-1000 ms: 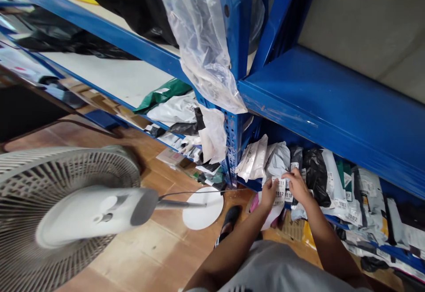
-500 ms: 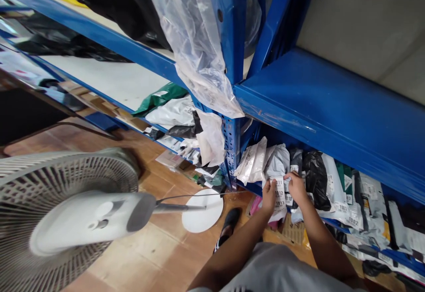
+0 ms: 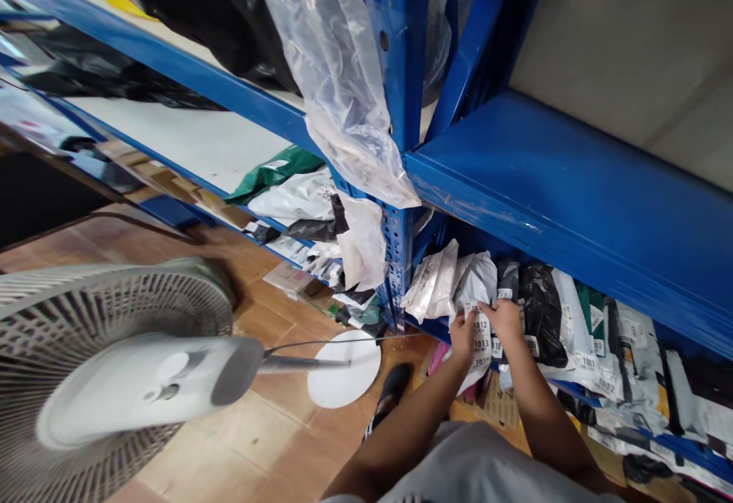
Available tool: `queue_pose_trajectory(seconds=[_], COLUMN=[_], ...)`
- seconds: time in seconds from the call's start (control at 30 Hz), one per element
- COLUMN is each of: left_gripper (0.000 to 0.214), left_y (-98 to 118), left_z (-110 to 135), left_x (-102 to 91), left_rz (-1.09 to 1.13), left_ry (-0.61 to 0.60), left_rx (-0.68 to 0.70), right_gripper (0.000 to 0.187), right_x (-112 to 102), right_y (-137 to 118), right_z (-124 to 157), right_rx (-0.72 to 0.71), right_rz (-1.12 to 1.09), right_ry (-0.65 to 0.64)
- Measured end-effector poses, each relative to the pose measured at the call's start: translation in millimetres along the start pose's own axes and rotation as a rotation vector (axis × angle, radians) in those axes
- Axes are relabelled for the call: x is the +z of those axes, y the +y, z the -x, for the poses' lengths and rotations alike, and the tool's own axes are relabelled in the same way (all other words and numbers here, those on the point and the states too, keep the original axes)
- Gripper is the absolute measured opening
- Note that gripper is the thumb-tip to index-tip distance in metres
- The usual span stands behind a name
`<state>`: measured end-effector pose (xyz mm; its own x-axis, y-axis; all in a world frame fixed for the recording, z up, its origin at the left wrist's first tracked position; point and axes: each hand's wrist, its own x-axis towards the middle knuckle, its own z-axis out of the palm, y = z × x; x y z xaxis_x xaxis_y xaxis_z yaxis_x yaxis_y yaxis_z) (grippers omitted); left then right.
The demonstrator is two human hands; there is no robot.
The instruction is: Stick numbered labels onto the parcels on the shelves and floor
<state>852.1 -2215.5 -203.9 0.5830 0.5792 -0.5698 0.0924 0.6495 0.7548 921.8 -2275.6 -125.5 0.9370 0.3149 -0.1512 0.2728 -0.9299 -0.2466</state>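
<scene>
A strip of white number labels, printed 1012, 1013 and lower numbers, hangs between my hands in front of the shelf. My left hand is closed on the strip's left edge. At its upper right, my right hand pinches the top of the strip, fingertips close to a light grey mailer bag. The small label part under the right fingertips is mostly covered. White parcels lean just left of that bag; a black plastic parcel stands to the right of my right hand.
A blue shelf beam runs above the parcel row, joined to an upright post draped with a clear plastic bag. To the left stands a pedestal fan, its round white base near my foot.
The label strip has shifted up between my hands: 1011 led before, now 1012 is the top clear number and 1014 shows below. My right hand has moved slightly down and left.
</scene>
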Motion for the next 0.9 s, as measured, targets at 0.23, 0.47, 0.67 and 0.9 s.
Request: queue_pose_trajectory(seconds=[0.23, 0.47, 0.67, 0.9], left_gripper=[0.055, 0.055, 0.046, 0.048], left_y=[2.7, 1.6, 8.2, 19.9], left_z=[2.6, 20.0, 32.1, 47.1], left_x=[-4.7, -12.7, -16.2, -32.0], left_rz=[-0.017, -0.091, -0.137, -0.199], left_ry=[-0.083, -0.066, -0.076, -0.183], left_rx=[-0.013, 0.000, 0.053, 0.054], right_gripper=[0.035, 0.035, 0.036, 0.036], right_x=[2.0, 4.5, 9.5, 9.0], right_y=[-2.4, -2.2, 0.9, 2.6], right_z=[0.8, 4.6, 3.8, 6.0], right_rx=[0.049, 0.025, 0.025, 0.020], right_rz=[0.039, 0.039, 0.040, 0.056], right_ry=[-0.018, 0.000, 0.021, 0.022])
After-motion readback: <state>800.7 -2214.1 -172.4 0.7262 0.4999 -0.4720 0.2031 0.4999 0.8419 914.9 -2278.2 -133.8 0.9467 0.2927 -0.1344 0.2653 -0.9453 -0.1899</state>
